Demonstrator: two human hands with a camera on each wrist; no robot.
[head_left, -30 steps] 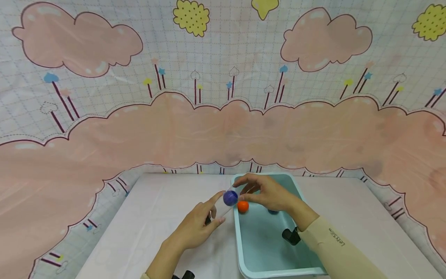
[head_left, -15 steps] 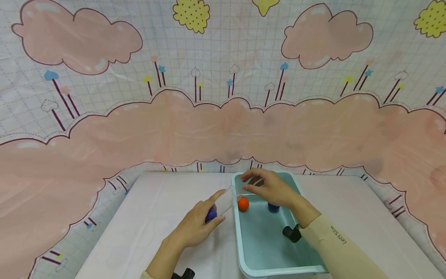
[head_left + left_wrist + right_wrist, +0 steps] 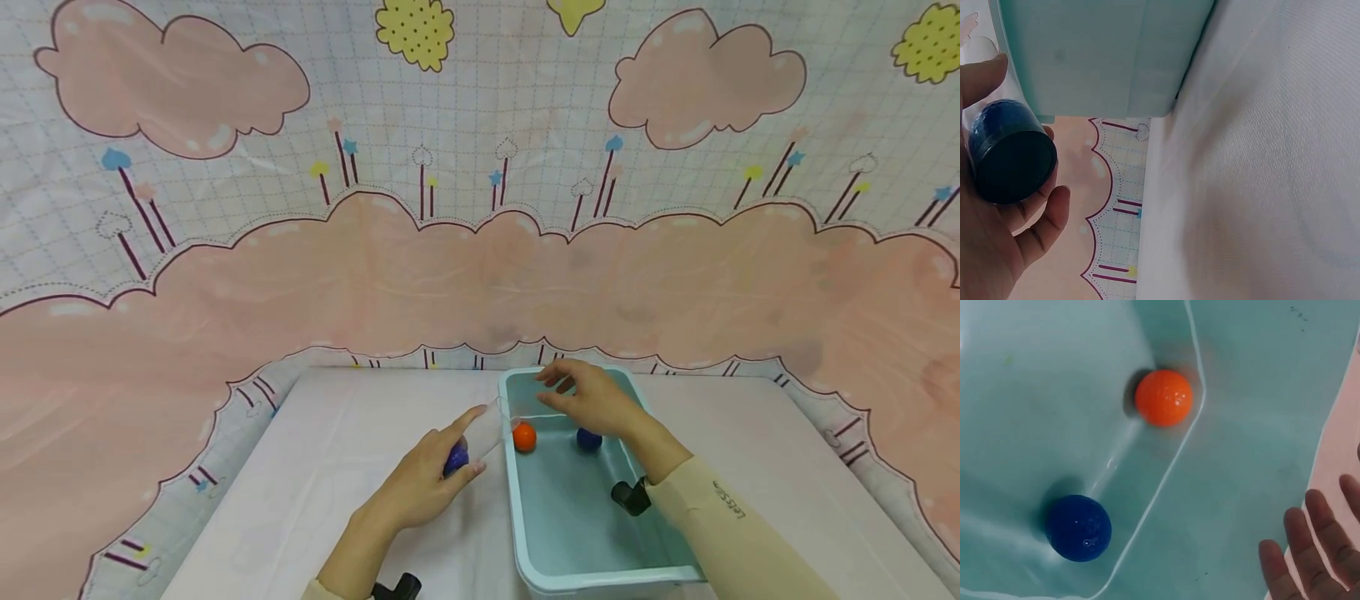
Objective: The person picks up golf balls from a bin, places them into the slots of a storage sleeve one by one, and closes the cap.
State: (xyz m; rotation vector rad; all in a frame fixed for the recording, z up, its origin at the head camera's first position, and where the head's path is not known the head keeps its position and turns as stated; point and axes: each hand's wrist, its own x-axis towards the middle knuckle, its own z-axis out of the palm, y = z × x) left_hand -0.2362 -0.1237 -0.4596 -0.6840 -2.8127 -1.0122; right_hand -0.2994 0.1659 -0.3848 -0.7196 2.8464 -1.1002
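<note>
My left hand [image 3: 420, 479] grips a clear plastic tube [image 3: 483, 429], tilted with its far end towards the tub's left rim. Inside it a purple-blue ball [image 3: 455, 458] lies near the end closest to the palm; the left wrist view shows that ball [image 3: 1000, 119] bumpy-surfaced, above the tube's dark round base [image 3: 1016, 167]. Over the back of the light blue tub [image 3: 528, 579] hovers my right hand [image 3: 588, 400], its fingers loosely bent around nothing. Below it in the tub are an orange ball [image 3: 524, 437] and a dark blue ball [image 3: 589, 440].
A white-covered table [image 3: 255, 500] carries the tub, which stands right of the middle. Black camera mounts [image 3: 630, 497] sit at both wrists. Behind the table hangs a cloth [image 3: 480, 283] printed with pink clouds.
The purple-blue ball has gone from the tube's far end, by my right fingers, down to the end in my left palm. My right hand has drawn back to the right over the tub.
</note>
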